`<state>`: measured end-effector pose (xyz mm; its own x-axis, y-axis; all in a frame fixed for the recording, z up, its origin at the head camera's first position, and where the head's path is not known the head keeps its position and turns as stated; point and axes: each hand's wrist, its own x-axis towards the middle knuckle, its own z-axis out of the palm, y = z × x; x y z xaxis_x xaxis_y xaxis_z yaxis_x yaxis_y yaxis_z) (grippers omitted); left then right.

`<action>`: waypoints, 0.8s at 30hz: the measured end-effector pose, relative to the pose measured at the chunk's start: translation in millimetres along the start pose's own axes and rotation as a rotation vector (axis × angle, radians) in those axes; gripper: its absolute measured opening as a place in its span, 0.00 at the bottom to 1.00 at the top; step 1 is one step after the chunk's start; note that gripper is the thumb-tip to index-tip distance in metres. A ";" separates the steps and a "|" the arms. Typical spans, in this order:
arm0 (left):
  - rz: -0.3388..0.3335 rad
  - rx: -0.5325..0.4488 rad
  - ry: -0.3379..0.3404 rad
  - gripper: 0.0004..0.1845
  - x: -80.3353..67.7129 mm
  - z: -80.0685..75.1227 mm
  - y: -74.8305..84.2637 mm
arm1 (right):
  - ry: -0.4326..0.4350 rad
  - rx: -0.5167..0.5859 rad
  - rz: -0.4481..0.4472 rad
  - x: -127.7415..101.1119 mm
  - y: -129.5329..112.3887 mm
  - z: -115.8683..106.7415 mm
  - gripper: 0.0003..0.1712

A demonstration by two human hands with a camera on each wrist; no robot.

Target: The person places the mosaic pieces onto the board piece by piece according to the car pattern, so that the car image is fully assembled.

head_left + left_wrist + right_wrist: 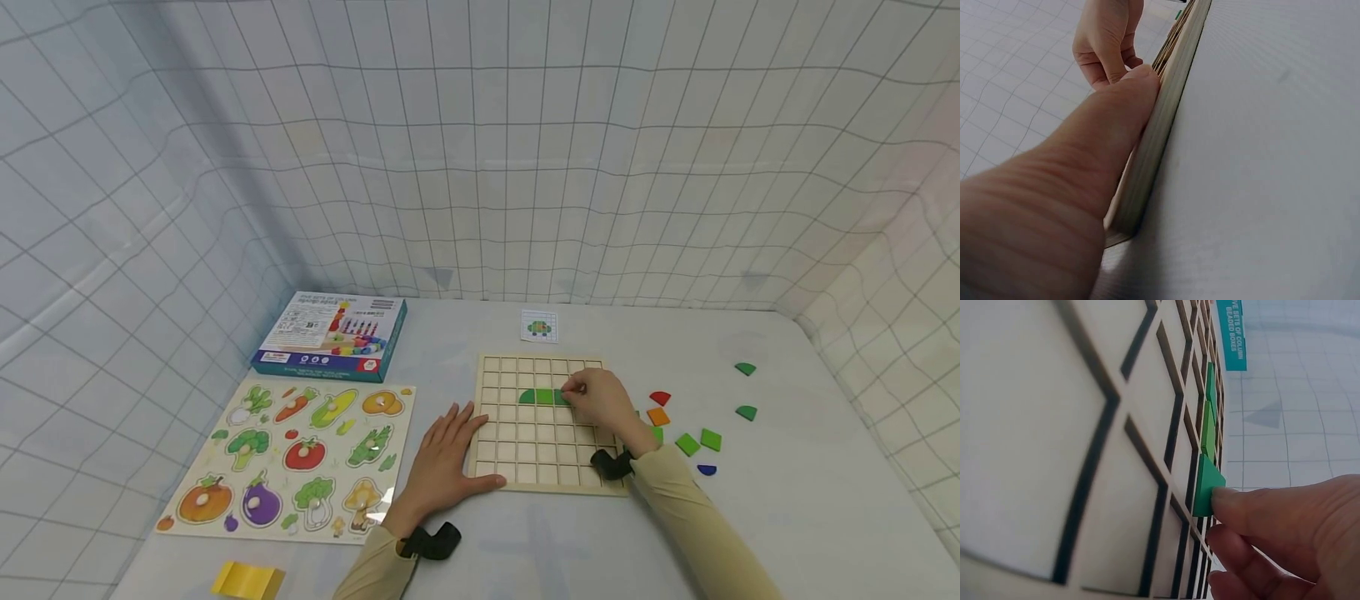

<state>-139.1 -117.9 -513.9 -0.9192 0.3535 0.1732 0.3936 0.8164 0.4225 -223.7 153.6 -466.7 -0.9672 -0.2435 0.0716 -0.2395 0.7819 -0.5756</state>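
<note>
Head view first: we've got a wooden grid board (pixel 542 475) flat on the table (pixel 787 517), and our left hand (pixel 447 454) lies beside its left edge, fingers straight and relaxed, thumb along the near corner, bracing it. Our right hand (pixel 600 402) is over the board's third row, fingertips curled onto a green tile (pixel 561 397) at the end of a short row of green tiles (pixel 536 397). A small pattern card (pixel 539 326) sits just beyond the board, and loose coloured tiles (pixel 697 440) lie scattered to the right. Off to the left there's a vegetable peg puzzle (pixel 288 450) and a boxed bead set (pixel 330 335), neither being touched.

Left wrist view: the thumb (pixel 1110 125) runs flat against the board's edge (pixel 1166 119), pressing rather than gripping. The right hand (pixel 1107 37) shows further along, fingers bent over the board.

Right wrist view: the fingertips (pixel 1241 506) pinch the green tile (pixel 1207 487), which stands tilted on one edge over a grid cell, not seated yet. Two more green tiles (pixel 1209 419) sit flush in the cells beyond it.

So our read is we're mid-placement of the third green piece. The next move looks like it calls for tipping that tile down square into its cell, right beside its neighbour, then easing the pinch off without lifting it back out, while the left hand steadies the board.
</note>
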 end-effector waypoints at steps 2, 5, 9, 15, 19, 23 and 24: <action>-0.001 -0.001 0.002 0.49 0.0 0.2 -0.3 | -0.002 0.000 0.001 0.4 -0.2 0.1 0.03; -0.002 0.004 0.001 0.49 0.0 0.7 -0.6 | -0.008 0.000 0.009 0.3 -0.6 -0.3 0.03; -0.003 0.011 -0.004 0.49 0.0 1.1 -1.0 | -0.014 -0.014 0.011 -1.0 -1.3 -1.5 0.04; -0.005 0.011 0.004 0.49 -0.1 1.1 -1.0 | -0.015 -0.035 -0.013 -3.1 1.2 -0.2 0.05; -0.005 0.012 0.005 0.49 -0.1 1.8 -1.4 | -0.028 -0.026 -0.025 -4.3 3.9 -0.9 0.06; -0.006 0.010 0.002 0.50 0.1 2.3 -1.4 | -0.071 -0.008 -0.050 -7.6 5.8 -4.9 0.08; -0.006 0.013 0.000 0.50 0.2 2.3 -1.3 | -0.083 -0.006 -0.058 -8.8 6.5 -6.0 0.09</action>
<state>-139.7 -117.8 -516.5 -0.9216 0.3488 0.1706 0.3882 0.8242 0.4123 -217.3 164.3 -466.1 -0.9415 -0.3351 0.0365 -0.2955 0.7683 -0.5678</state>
